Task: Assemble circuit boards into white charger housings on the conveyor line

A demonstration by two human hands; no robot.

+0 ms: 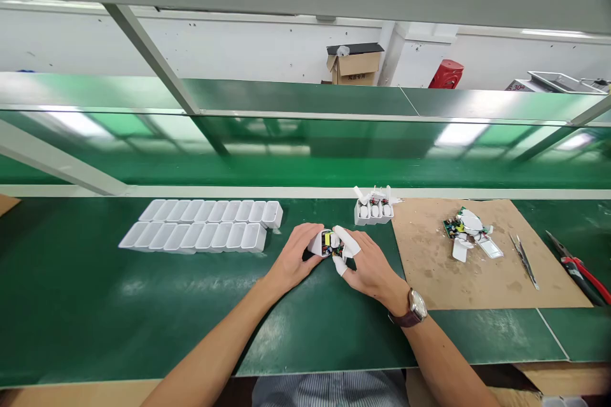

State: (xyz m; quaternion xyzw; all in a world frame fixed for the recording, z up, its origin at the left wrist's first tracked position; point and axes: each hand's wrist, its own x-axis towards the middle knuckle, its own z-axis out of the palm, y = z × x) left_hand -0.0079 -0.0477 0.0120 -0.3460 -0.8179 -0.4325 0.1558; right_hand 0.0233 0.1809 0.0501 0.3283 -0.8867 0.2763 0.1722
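Between my two hands is a small circuit board (331, 241) with a yellow-wrapped part, partly inside a white plastic housing (316, 244). My left hand (296, 259) has its fingers closed around the housing from the left. From the right, my right hand (370, 264) grips the circuit board; white coverings sit on its thumb and fingertips. Just beyond the right hand stand several white housings filled with circuit boards (375, 208). Two rows of open white housings (200, 235) lie on the table left of my hands. How deep the board sits in its housing is hard to see.
A brown cardboard sheet (420, 267) lies to the right, carrying loose circuit boards with white pieces (470, 226) and metal tweezers (525, 261). Red-handled pliers (580, 267) rest at its right edge. A metal frame rail (305, 192) runs along the back of the green table (143, 311).
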